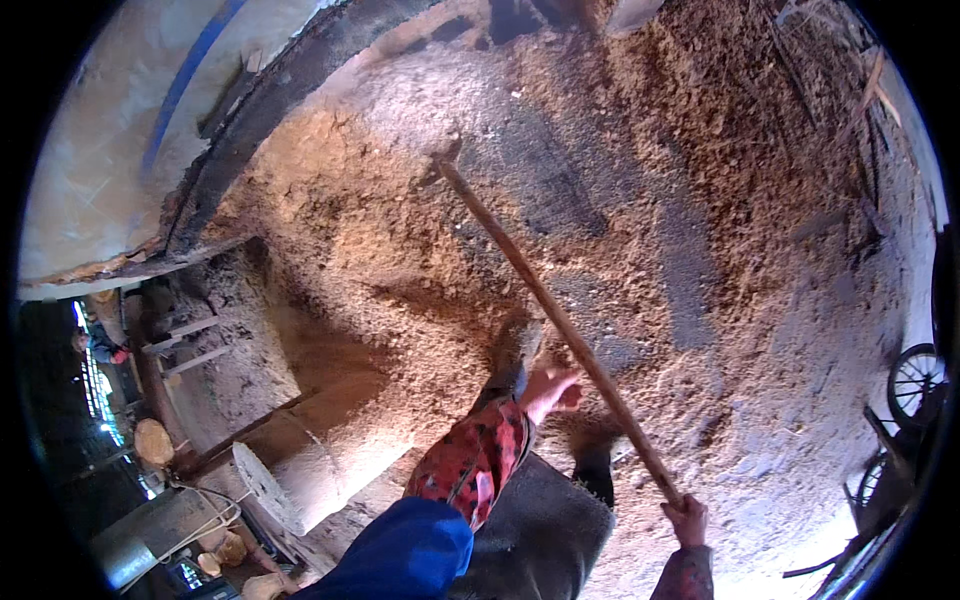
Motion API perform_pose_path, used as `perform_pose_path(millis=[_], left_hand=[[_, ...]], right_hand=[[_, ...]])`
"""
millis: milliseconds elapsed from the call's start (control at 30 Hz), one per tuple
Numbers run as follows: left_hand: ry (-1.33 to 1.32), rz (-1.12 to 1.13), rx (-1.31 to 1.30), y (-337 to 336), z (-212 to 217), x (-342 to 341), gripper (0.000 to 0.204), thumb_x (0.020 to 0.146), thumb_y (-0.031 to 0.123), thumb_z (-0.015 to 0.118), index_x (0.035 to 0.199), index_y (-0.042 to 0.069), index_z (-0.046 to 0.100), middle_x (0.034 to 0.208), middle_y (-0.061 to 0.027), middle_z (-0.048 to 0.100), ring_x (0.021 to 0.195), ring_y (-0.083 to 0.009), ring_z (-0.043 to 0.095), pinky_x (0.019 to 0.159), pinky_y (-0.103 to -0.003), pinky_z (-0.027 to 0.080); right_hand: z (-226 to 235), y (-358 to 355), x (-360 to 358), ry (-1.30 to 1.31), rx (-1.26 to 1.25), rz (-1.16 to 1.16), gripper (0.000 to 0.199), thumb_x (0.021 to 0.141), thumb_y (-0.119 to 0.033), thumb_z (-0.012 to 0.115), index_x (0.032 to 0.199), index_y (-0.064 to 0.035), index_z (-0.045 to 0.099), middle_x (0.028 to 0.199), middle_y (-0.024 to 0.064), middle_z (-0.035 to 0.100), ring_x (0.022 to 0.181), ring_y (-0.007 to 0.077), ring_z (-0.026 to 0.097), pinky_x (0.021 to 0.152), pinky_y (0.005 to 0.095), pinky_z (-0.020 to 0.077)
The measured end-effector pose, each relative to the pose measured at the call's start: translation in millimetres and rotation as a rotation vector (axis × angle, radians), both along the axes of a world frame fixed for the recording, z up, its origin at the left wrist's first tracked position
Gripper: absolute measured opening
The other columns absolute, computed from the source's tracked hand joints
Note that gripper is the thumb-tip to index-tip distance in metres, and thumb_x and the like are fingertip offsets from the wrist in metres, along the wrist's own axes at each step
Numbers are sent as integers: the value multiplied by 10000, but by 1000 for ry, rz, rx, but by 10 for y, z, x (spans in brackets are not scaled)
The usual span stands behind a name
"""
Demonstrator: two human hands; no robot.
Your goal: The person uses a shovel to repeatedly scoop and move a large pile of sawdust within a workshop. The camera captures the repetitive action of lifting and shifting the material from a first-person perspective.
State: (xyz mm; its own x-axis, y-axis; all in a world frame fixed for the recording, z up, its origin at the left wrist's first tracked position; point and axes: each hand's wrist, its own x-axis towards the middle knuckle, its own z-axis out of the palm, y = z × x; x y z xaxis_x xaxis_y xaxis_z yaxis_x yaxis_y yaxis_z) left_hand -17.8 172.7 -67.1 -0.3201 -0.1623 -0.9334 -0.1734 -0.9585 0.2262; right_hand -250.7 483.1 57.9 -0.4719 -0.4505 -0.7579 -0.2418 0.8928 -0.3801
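My right hand (686,518) is shut on the near end of a long wooden handle (545,305). The handle runs up and left across a floor thick with sawdust (640,180). Its dark tool head (446,160) rests in the sawdust heap. My left hand (553,389), in a red patterned sleeve (470,460), hovers just left of the handle with fingers apart and holds nothing. My two shoes (516,348) (596,470) stand in the sawdust near the handle.
A sawdust-covered log with a pale cut end (268,488) lies at the lower left beside a sunken wooden frame (190,340). A white wall (110,150) curves along the upper left. Spoked wheels (914,382) stand at the right edge. Another person (100,346) is far off on the left.
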Motion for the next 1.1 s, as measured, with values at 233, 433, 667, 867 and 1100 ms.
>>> perform_pose_path(millis=[233, 433, 667, 867, 1100], left_hand=[[-14, -183, 29, 689, -229, 502, 333, 871, 304, 568, 899, -28, 579, 802, -102, 624, 713, -184, 621, 656, -302, 530], [-32, -239, 30, 866, -787, 261, 306, 879, 333, 551, 913, 30, 567, 798, -65, 616, 683, -135, 602, 635, -282, 519], [-188, -111, -86, 653, -1690, -41, 369, 841, 374, 597, 967, 29, 556, 795, -51, 597, 685, -146, 602, 623, -259, 514], [-257, 142, -108, 325, -1892, 16, 512, 745, 485, 667, 1030, 81, 532, 883, -50, 591, 783, -167, 587, 707, -331, 495], [-205, 425, -221, 442, -1715, -269, 267, 787, 272, 681, 866, 75, 519, 690, -23, 512, 566, -180, 535, 509, -363, 499]], right_hand=[[-1771, 441, -636, 276, 274, 291, 346, 588, -324, 781, 694, -65, 577, 664, 144, 610, 670, 348, 601, 583, 471, 454], [-2775, 530, -998, 324, 220, 304, 347, 585, -257, 789, 736, -56, 550, 732, 154, 590, 724, 369, 578, 598, 476, 419], [-3540, 1096, -286, 346, 164, 364, 258, 670, -238, 695, 798, -64, 553, 733, 161, 607, 665, 375, 583, 565, 502, 434], [-2743, 1256, 481, 176, 114, 341, 225, 713, -216, 657, 698, -52, 504, 580, 183, 538, 585, 397, 548, 512, 494, 409], [-1734, 1120, 607, 124, -75, 221, 135, 668, -101, 615, 689, -38, 497, 566, 183, 525, 556, 378, 546, 488, 461, 405]])
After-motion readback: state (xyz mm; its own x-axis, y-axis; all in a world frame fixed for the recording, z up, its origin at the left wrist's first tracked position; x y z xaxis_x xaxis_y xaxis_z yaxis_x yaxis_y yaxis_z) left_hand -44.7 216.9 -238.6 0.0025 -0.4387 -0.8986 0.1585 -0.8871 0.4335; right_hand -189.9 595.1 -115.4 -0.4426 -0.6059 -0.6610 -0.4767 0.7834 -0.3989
